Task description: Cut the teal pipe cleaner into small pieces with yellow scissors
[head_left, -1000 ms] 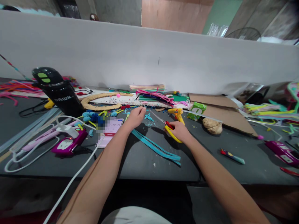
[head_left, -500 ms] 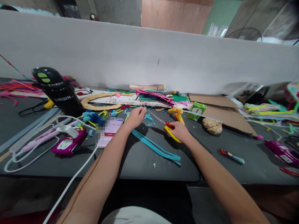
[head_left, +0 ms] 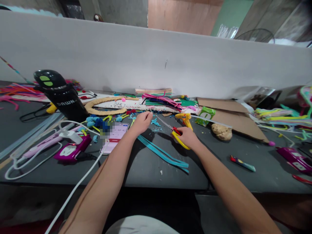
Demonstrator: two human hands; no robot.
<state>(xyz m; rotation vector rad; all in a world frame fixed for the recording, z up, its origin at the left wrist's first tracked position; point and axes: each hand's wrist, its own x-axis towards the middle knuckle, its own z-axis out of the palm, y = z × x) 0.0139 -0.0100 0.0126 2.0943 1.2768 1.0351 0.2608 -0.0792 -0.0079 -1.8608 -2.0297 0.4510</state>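
My right hand is closed around a pair of scissors with yellow and red handles. Their blades point up and left toward my left hand, which is closed in a pinch; whatever lies between its fingers is hidden or too small to name. Small blue pieces and clippings are scattered on the table just right of that hand. Nearer to me lies a bunch of long blue fuzzy strips, its far end close to my left wrist.
A phone and a purple power socket with white cables sit at left, a black tumbler behind. Beyond my right hand are a yellow glue gun, a green packet, a brown lump and cardboard.
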